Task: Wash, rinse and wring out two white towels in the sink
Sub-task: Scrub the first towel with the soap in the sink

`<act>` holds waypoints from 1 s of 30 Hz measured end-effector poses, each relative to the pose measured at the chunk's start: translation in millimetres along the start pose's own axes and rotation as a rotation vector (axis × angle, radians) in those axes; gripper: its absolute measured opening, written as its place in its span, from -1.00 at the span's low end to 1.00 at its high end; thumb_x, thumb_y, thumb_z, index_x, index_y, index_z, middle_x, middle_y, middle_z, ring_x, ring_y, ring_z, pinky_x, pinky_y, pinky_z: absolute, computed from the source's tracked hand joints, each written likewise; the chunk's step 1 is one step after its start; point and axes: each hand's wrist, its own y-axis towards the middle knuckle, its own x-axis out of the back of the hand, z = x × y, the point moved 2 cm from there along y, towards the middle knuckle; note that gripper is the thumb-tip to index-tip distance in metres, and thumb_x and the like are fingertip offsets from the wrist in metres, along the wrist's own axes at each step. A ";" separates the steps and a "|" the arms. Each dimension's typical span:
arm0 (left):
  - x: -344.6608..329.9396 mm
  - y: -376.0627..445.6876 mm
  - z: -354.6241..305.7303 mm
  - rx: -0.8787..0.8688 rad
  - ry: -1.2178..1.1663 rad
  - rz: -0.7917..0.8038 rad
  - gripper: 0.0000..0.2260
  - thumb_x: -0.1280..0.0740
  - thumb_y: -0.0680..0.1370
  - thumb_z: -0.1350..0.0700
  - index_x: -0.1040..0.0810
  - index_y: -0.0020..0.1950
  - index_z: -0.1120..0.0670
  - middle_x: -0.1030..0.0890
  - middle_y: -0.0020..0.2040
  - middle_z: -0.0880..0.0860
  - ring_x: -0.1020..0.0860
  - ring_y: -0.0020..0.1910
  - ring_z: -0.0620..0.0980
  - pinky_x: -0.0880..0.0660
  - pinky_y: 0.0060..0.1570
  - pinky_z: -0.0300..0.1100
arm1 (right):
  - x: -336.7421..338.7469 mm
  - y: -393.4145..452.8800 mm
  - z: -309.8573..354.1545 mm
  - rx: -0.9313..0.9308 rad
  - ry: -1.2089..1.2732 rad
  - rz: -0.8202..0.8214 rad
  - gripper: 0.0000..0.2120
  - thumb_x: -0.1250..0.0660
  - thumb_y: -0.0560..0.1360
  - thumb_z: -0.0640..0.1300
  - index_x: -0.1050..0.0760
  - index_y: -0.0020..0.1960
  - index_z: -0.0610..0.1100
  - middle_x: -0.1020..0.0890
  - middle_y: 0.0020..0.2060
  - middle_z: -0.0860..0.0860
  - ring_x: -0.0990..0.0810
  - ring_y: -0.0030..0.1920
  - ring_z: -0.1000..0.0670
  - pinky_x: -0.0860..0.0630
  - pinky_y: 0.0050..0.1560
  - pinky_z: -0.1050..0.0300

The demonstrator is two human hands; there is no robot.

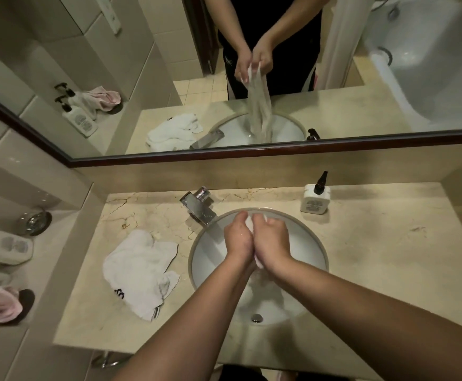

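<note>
Left hand [238, 237] and right hand [271, 240] grip 1 wet towel [249, 222] above sink [317, 243]; second towel [139, 268] on bench [375, 257], left of the rim.

Glossy white ceramic sink [205, 259]; shiny chrome tap [199, 206]; veined polished marble counter [375, 257]; terry-cloth towel [139, 270].

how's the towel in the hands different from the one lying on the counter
The towel in the hands is held up over the sink, gripped by the left hand and the right hand; the towel on the counter lies untouched left of the basin. The held one is bunched, mostly hidden between the palms and hanging as a narrow strip in the mirror; the other lies spread and crumpled, with a dark printed mark showing. Both are white.
</note>
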 end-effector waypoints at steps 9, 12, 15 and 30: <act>0.4 6.0 -0.4 0.038 -0.035 -0.037 -0.74 -0.25 0.64 0.11 -0.49 -0.25 0.11 -0.50 -0.45 0.00 -0.44 -0.57 -0.17 -0.35 -0.56 -0.37 | 1.3 -3.7 10.3 0.024 0.019 0.004 -0.62 -0.23 0.52 -0.07 -0.35 -0.44 -0.15 -0.47 -0.48 -0.08 -0.44 -0.39 -0.09 -0.32 -0.34 0.03; -9.9 -4.9 3.8 0.015 -0.025 0.029 -0.69 -0.27 0.63 0.13 -0.48 -0.32 0.13 -0.52 -0.52 -0.05 -0.47 -0.56 -0.16 -0.39 -0.48 -0.31 | 12.6 18.8 20.5 -0.037 0.064 -0.110 -0.64 -0.22 0.51 -0.07 -0.37 -0.42 -0.19 -0.50 -0.43 -0.14 -0.46 -0.34 -0.15 -0.36 -0.30 0.01; -3.6 8.8 5.8 0.107 -0.081 0.009 -0.73 -0.26 0.62 0.07 -0.48 -0.27 0.12 -0.53 -0.45 0.01 -0.49 -0.48 -0.07 -0.42 -0.37 -0.23 | 5.0 6.8 15.9 0.019 -0.007 -0.009 -0.61 -0.23 0.53 -0.09 -0.36 -0.45 -0.15 -0.48 -0.48 -0.07 -0.45 -0.36 -0.13 -0.31 -0.33 0.06; 1.7 19.4 14.5 0.099 -0.060 0.057 -0.77 -0.31 0.54 0.00 -0.58 -0.21 0.12 -0.60 -0.27 0.12 -0.57 -0.28 0.05 -0.48 -0.24 -0.16 | -0.9 20.8 14.9 0.051 -0.055 -0.088 -0.58 -0.21 0.54 -0.09 -0.34 -0.47 -0.17 -0.45 -0.49 -0.11 -0.42 -0.36 -0.15 -0.35 -0.31 -0.03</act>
